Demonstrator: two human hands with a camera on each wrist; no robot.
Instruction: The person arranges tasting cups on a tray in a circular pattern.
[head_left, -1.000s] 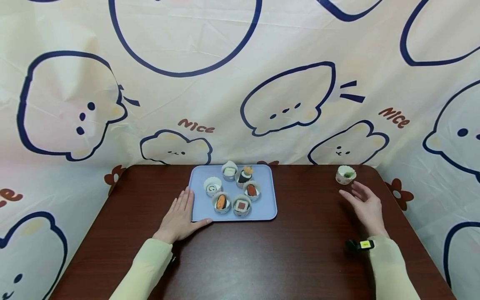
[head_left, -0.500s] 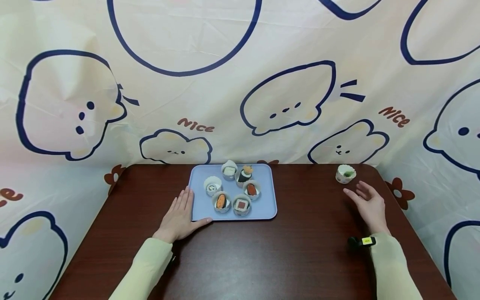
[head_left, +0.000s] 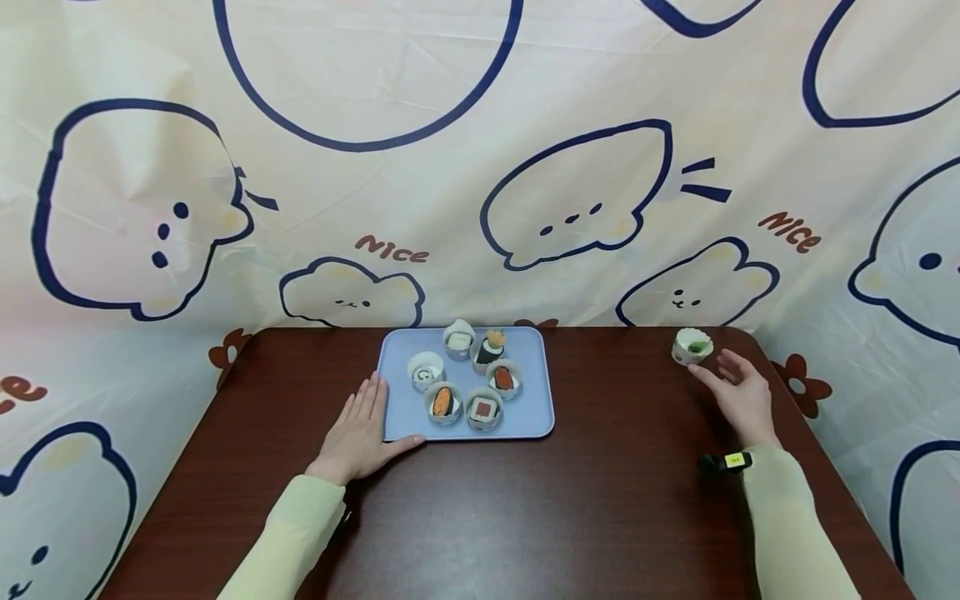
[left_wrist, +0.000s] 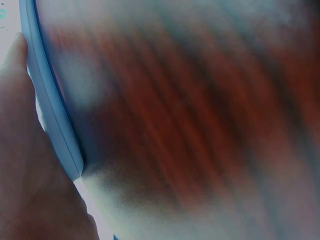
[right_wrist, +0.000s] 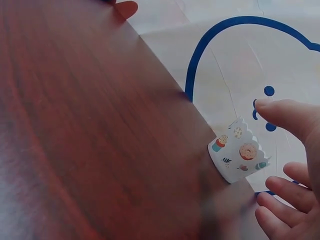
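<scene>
My left hand (head_left: 358, 433) lies flat with straight fingers along the left edge of a light blue tray (head_left: 531, 417), its thumb at the front rim. The tray bears several paper baking cups with sushi-like pieces, among them an orange-topped piece (head_left: 443, 402) and a square one with a red centre (head_left: 483, 410). Over at the far right, my right hand (head_left: 738, 396) is just in front of a lone paper cup (head_left: 689, 347) with a green item inside. In the right wrist view that cup (right_wrist: 238, 152) shows printed sweets and a scalloped rim; thumb and loosely bent fingers are spread beside it, holding nothing.
A dark brown wooden table (head_left: 555, 517) carries everything. Behind and beside it hangs a pale cloth (head_left: 450, 200) with blue cartoon outlines, right at the table's back edge. A black device (head_left: 723, 463) with a yellow label sits at the right wrist.
My right hand first drew back slightly to the right, then moved forward a little, bringing its thumb close to the lone cup. The left hand and tray stay put.
</scene>
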